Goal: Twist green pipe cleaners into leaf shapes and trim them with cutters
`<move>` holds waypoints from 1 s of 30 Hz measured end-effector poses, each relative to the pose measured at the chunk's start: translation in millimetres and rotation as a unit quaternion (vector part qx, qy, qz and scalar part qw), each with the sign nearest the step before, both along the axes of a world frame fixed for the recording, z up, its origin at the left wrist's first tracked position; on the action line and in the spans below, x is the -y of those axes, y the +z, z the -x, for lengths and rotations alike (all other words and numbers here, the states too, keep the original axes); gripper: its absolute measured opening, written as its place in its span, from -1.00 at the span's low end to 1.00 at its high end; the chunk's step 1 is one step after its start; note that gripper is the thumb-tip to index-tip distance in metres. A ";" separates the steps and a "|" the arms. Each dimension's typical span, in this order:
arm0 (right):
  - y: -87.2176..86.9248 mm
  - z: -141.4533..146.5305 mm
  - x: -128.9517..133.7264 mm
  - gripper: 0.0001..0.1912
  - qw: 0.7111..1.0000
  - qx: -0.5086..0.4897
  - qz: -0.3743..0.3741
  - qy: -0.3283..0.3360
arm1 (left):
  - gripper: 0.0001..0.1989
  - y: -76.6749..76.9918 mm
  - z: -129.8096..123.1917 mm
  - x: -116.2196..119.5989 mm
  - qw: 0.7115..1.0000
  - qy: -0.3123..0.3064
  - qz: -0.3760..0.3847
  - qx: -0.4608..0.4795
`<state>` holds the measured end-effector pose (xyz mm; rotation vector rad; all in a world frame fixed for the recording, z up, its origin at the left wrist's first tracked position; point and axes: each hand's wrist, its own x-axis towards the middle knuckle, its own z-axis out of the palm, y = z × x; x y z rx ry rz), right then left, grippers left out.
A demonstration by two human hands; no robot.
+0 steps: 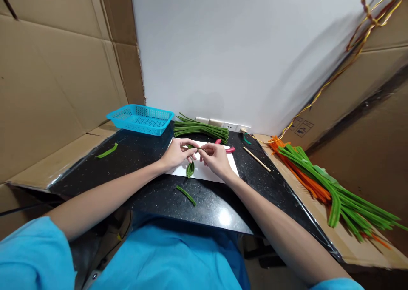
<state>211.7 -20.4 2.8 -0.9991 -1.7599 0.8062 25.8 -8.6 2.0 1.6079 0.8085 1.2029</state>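
Above a white sheet (210, 173), my left hand (177, 154) and my right hand (217, 159) meet fingertip to fingertip. Both are closed in a pinch on a small piece of green pipe cleaner (190, 146), mostly covered by the fingers. Just below my left fingers is a leaf-shaped loop of green pipe cleaner (190, 170); whether it joins the held piece I cannot tell. A short green pipe cleaner (186, 195) lies nearer me on the black tabletop. Behind my right hand show the red handles (230, 150) of a tool whose head is hidden.
A blue mesh basket (140, 122) stands back left, with a green strip (107, 151) in front. Green stems (200, 129) lie by the wall near a socket strip (232, 127). Rightward are a wooden stick (256, 159), orange stems (306, 177) and green stems (347, 196) on cardboard.
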 end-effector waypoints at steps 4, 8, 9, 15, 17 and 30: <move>1.6 -4.6 2.6 -0.65 1.000 0.002 -0.028 -0.011 | -0.68 -1.1 2.9 0.1 0.998 0.033 -0.041 -0.027; 3.0 -4.0 7.1 -0.64 0.999 0.010 -0.047 -0.022 | -0.81 -0.7 5.8 4.1 0.992 0.061 -0.086 -0.065; 3.3 -3.3 8.3 -0.63 0.998 0.013 -0.049 -0.022 | -0.83 -0.6 5.7 5.4 0.991 0.065 -0.096 -0.070; 2.9 -3.3 8.9 -0.60 0.999 0.011 -0.039 -0.004 | -0.87 1.2 4.6 8.2 0.985 0.075 -0.133 -0.083; 1.8 -5.6 6.1 -0.58 0.999 0.004 -0.030 0.017 | -0.88 2.1 5.3 7.5 0.986 0.073 -0.129 -0.075; 0.5 -17.1 0.0 -0.60 0.990 0.070 -0.121 -0.003 | -0.69 10.7 8.6 0.5 0.999 0.008 0.041 0.016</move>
